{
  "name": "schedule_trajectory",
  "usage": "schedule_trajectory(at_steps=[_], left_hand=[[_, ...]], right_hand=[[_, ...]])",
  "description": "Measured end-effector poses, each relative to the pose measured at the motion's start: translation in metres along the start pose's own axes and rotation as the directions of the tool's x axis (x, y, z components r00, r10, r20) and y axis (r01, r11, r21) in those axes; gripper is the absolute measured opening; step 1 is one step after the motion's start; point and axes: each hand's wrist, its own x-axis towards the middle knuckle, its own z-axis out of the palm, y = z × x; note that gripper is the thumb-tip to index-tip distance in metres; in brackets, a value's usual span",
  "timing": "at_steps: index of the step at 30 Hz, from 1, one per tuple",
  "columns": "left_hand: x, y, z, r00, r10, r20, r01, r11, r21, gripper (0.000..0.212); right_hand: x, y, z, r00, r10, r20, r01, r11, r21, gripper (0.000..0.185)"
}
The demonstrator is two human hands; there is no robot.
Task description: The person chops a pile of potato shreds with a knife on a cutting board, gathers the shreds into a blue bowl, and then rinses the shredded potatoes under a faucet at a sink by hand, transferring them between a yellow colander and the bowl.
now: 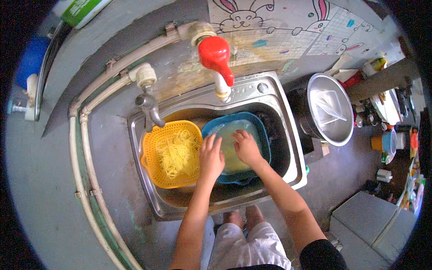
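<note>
A yellow plastic colander sits at the left of the steel sink, holding a heap of pale yellow vegetable shreds that look like potato. Beside it stands a blue plastic basin of cloudy, yellowish water. My left hand is over the basin's left rim, close to the colander, its fingers apart and holding nothing. Above the water, my right hand has bent, spread fingers with nothing visible in them. Whether either hand touches the basin or water is unclear.
A red-handled tap rises behind the basin, and a grey metal tap overhangs the colander. White pipes run along the wall. Right of the sink, a steel bowl contains a clear plastic container. A grey cabinet-like box stands lower right.
</note>
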Motion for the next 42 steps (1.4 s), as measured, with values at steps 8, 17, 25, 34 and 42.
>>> schedule_trajectory(at_steps=[8,17,25,34,42], left_hand=[[0.044,-0.012,0.074,0.919,-0.116,0.377,0.093,0.993,0.078,0.061],[0.050,-0.007,0.094,0.811,-0.227,0.539,0.096,0.961,0.260,0.057],[0.027,-0.011,0.087,0.757,-0.221,0.615,0.067,0.962,0.264,0.051],[-0.009,-0.016,0.104,0.813,-0.219,0.539,0.169,0.975,0.142,0.052],[-0.025,-0.044,0.133,0.606,-0.387,0.695,0.543,0.840,-0.005,0.053]], right_hand=[[0.037,0.049,0.012,0.967,0.142,0.210,-0.064,0.938,-0.339,0.045],[0.033,0.050,0.030,0.934,0.119,0.338,0.039,0.904,-0.426,0.044],[0.004,0.058,0.030,0.932,0.055,0.357,0.104,0.906,-0.410,0.043],[-0.029,0.060,0.045,0.884,0.188,0.428,-0.021,0.931,-0.366,0.048],[-0.035,0.040,0.065,0.756,0.286,0.588,-0.085,0.935,-0.345,0.047]])
